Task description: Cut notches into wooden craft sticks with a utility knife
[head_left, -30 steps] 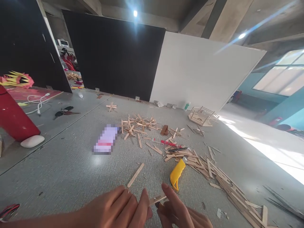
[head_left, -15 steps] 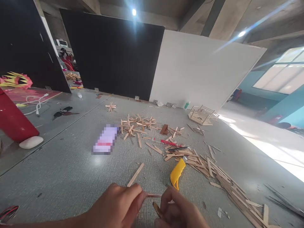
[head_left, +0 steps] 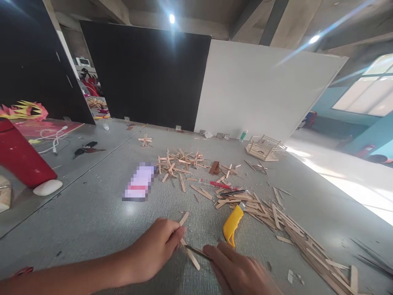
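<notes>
In the head view my left hand (head_left: pixel 162 246) is closed, with thumb and fingers pinching a wooden craft stick (head_left: pixel 193 259) that slants down to the right. A second craft stick (head_left: pixel 184 217) pokes out beyond my fingertips on the tabletop. My right hand (head_left: pixel 235 266) is closed around a slim, dark metal tool (head_left: pixel 198 250); its exact kind is unclear. The tool's tip meets the held stick just right of my left thumb. A yellow-handled cutter (head_left: pixel 232 225) lies beyond my right hand, touched by neither hand.
Loose craft sticks (head_left: pixel 303 241) spread along the right, with star-shaped stick pieces (head_left: pixel 181 159) farther back. A red pen (head_left: pixel 219 185), a blurred-out flat object (head_left: pixel 139 182), a red bottle (head_left: pixel 26 153), a white stone (head_left: pixel 47 187) and a stick frame (head_left: pixel 265 149) also lie around.
My left hand has moved slightly up and left, and the stick has swung from level to slanting downward. My right hand has turned, bringing the metal tool's tip against the stick.
</notes>
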A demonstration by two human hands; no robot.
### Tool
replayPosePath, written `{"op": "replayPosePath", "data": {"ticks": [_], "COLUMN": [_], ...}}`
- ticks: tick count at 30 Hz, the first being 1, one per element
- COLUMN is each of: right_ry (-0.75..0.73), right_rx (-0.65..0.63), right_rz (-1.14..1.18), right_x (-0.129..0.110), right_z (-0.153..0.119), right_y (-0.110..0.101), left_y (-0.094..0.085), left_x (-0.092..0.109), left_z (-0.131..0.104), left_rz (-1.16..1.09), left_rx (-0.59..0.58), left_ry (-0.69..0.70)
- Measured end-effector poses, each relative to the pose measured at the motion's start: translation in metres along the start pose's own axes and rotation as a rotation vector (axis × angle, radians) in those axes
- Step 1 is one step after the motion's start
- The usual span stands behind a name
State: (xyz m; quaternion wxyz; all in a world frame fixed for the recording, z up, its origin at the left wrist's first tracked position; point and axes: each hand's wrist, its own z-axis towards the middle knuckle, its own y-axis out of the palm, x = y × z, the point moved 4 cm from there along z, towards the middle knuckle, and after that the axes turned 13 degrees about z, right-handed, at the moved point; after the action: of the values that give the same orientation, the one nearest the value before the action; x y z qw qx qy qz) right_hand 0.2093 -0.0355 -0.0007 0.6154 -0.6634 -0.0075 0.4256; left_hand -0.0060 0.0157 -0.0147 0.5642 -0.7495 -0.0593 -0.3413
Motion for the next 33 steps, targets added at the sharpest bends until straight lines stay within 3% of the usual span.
{"op": "replayPosePath", "data": {"ticks": [2,5,12,16,18,20,23,28,30,33], "right_ry": [-0.055,-0.071,-0.154,-0.300,-0.343,-0.333,-0.327,-0.354,-0.345,-0.306], "right_rx": [-0.004,-0.045,-0.039,-0.100,-0.150,-0.100,-0.012,0.063,0.057,0.044], "right_rz": [-0.108,-0.058,-0.249,-0.443,-0.499,-0.521,-0.524,-0.554,-0.545,-0.521], "right_x": [-0.005,-0.014,-0.030,-0.054,-0.066,-0.071,-0.065,-0.052,-0.053,-0.054], "right_z": [0.001,0.002,0.007,0.035,0.048,0.055,0.050,0.040,0.043,0.046], "right_y": [-0.006,-0.018,-0.033,-0.038,-0.043,-0.047,-0.035,-0.005,-0.006,-0.016], "left_y": [0.000,-0.006,-0.010,-0.012,-0.022,-0.036,-0.052,-0.044,-0.038,-0.035], "left_x": [-0.003,-0.004,0.012,0.012,0.011,0.009,0.011,0.007,0.003,0.005], "left_z": [0.006,0.010,0.006,0.010,0.012,0.011,0.002,-0.007,-0.001,0.011], "left_rz": [-0.033,-0.050,0.024,0.082,0.120,0.228,0.505,0.734,0.726,0.738], "left_rx": [-0.027,-0.025,-0.076,-0.054,-0.001,0.089,0.154,0.130,0.163,0.122], "left_ry": [0.008,-0.002,0.138,0.178,0.174,0.151,0.177,0.374,0.416,0.476]}}
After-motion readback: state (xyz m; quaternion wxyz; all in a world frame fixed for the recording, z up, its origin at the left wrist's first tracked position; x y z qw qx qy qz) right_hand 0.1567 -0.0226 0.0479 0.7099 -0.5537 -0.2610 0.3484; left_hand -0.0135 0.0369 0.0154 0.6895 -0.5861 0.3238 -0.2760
